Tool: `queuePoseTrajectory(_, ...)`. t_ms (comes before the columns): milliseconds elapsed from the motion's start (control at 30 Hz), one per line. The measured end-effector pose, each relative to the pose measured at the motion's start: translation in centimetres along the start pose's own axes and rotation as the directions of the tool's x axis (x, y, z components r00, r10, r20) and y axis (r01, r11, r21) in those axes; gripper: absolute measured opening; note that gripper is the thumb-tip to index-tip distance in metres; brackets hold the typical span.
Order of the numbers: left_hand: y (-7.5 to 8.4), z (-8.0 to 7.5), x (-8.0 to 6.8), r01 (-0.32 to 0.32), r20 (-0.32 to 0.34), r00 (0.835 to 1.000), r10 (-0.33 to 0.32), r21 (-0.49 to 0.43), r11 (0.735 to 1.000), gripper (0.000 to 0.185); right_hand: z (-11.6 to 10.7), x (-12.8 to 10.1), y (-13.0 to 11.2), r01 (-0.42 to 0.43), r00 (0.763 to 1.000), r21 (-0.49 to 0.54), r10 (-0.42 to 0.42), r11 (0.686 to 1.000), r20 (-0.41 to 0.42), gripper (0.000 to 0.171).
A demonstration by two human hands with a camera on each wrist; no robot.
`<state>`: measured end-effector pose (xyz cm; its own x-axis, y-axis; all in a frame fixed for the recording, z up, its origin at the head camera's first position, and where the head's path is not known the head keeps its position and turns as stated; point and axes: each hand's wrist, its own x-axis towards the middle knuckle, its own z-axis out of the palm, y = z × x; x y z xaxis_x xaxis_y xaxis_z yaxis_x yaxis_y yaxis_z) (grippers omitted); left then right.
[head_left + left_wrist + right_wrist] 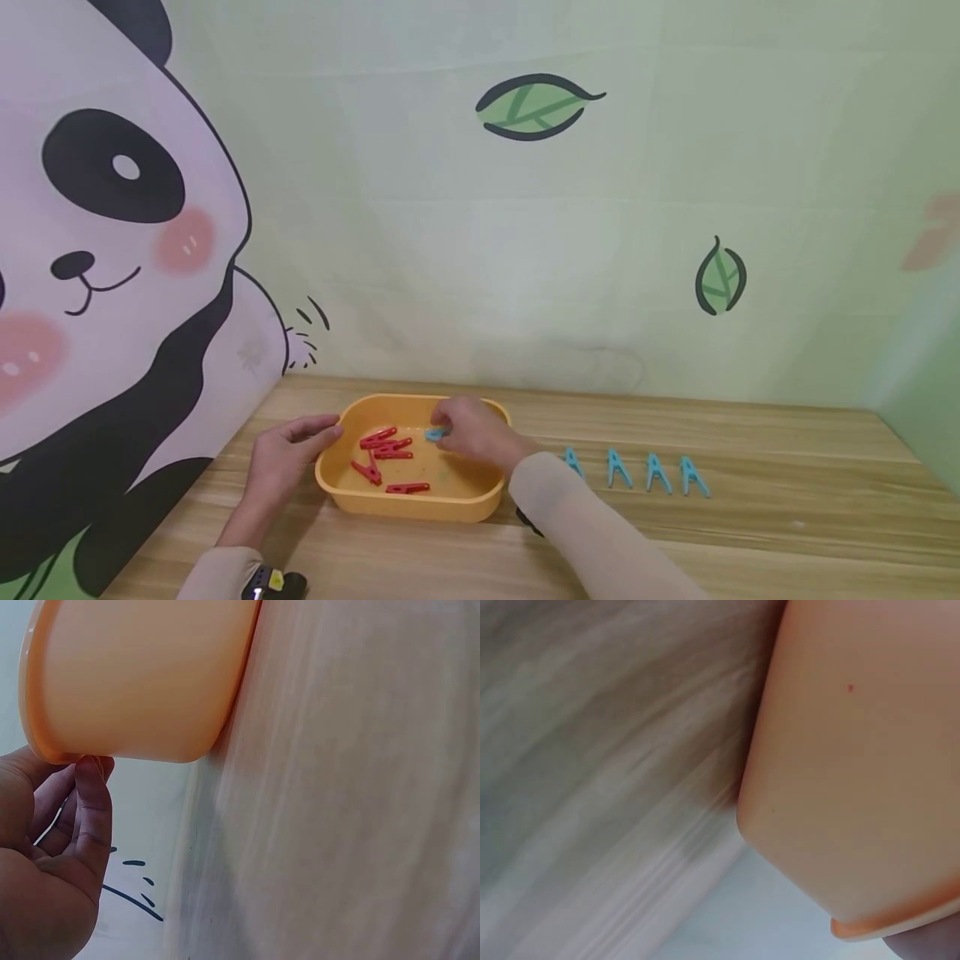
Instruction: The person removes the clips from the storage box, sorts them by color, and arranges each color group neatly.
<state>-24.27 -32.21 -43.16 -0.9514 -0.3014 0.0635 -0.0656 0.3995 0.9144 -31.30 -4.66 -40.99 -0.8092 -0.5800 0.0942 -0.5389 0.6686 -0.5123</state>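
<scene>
A yellow-orange plastic tub (408, 507) stands on the wooden table with several red clothespins (393, 450) lying inside. My left hand (283, 454) pinches the tub's left rim; in the left wrist view the thumb and fingers meet at that rim. Over the right side my right hand (474, 429) reaches into the tub, its fingers pinching a blue clothespin (432, 435) whose far part is hidden by them. Mostly the tub's outer wall (855, 765) fills the right wrist view, with only a bit of the hand past the rim.
Right of the tub, several blue clothespins (655, 473) are laid out in a row on the wooden table (780, 533), the leftmost partly behind the right sleeve. A wall covering with a panda and leaves (532, 108) rises behind the table's back edge.
</scene>
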Motion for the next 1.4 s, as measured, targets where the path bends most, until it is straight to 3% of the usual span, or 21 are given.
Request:
queuePoseTrajectory(400,0.0,0.0,0.1,0.005,-0.010,1.000,-0.005,-0.007,1.000,0.045,0.2,-0.1,-0.3,-0.060,0.997,-0.095,0.065,0.994,0.043,0.019)
queuePoseTrajectory(667,0.1,0.1,0.0,-0.002,-0.013,1.000,0.002,-0.003,1.000,0.043,0.2,-0.1,-0.1,-0.021,0.999,-0.149,0.027,0.989,0.039,0.016)
queuePoseTrajectory(967,0.1,0.1,-0.1,0.003,-0.003,1.000,-0.003,-0.009,1.000,0.044,0.0,-0.2,0.0,-0.014,1.000,0.051,0.014,0.999,0.004,0.012)
queuePoseTrajectory(1400,0.0,0.1,0.1,0.003,-0.008,1.000,-0.004,-0.019,1.000,0.045,-1.0,-1.0,-0.6,-0.002,0.999,0.180,0.009,0.984,-0.039,0.016)
